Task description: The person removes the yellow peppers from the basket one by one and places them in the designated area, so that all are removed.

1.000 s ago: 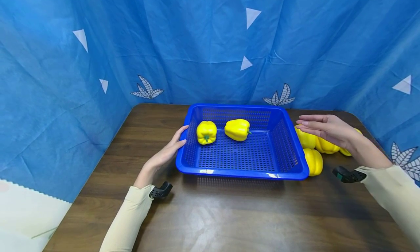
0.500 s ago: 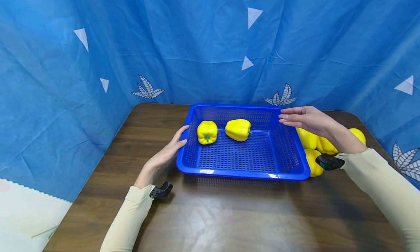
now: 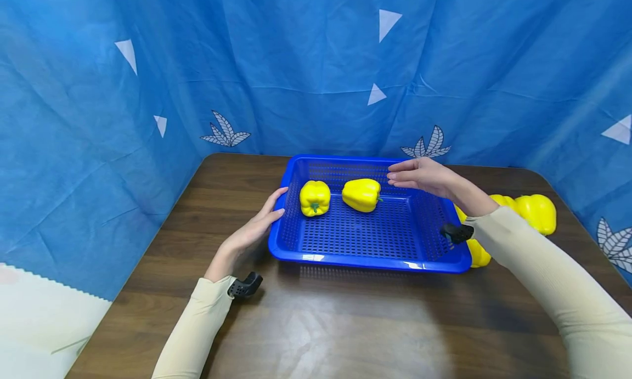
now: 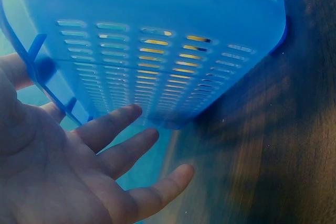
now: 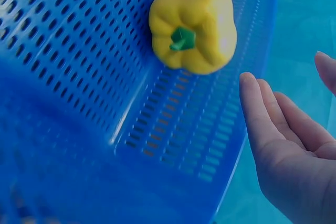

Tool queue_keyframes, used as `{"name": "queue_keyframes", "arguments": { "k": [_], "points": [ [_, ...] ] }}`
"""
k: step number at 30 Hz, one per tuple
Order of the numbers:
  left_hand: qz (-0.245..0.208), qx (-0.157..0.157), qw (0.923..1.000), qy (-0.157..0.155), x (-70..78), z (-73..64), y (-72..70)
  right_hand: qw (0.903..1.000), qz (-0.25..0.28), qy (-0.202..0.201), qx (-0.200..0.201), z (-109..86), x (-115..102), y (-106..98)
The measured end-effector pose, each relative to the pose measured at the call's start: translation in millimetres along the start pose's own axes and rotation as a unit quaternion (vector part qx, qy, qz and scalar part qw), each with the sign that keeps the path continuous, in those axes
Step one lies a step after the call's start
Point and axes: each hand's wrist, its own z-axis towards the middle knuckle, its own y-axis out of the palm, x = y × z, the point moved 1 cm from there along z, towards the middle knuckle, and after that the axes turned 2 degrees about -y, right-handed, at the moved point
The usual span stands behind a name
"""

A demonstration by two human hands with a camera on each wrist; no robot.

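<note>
A blue perforated plastic basket stands on the wooden table with two yellow bell peppers inside. One bell pepper is near its left wall, stem toward me; the other bell pepper lies on its side near the middle. My left hand rests against the basket's left rim, thumb and index finger on it. In the left wrist view, three other fingers spread loosely below the rim. My right hand, holding nothing, hovers over the basket's back right, fingers extended just right of the sideways pepper.
Several more yellow peppers lie on the table right of the basket, partly hidden by my right forearm. The brown table reaches back to a blue curtain with white triangles and leaf prints.
My right hand has moved left from above the peppers on the table to over the basket. The left hand stays on the rim; the view has shifted slightly.
</note>
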Motion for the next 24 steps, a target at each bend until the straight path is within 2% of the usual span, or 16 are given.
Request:
{"name": "queue_keyframes", "arguments": {
  "k": [12, 24],
  "points": [
    [0.000, 0.000, 1.0000, 0.002, -0.9, 0.9, -0.8, 0.9996, -0.028, -0.003, 0.007, 38.3, -2, 21],
    [0.003, 0.004, 1.0000, 0.003, -1.0, 1.3, -0.2, 0.9959, -0.082, 0.000, 0.040, 53.0, -6, 31]
  ]
}}
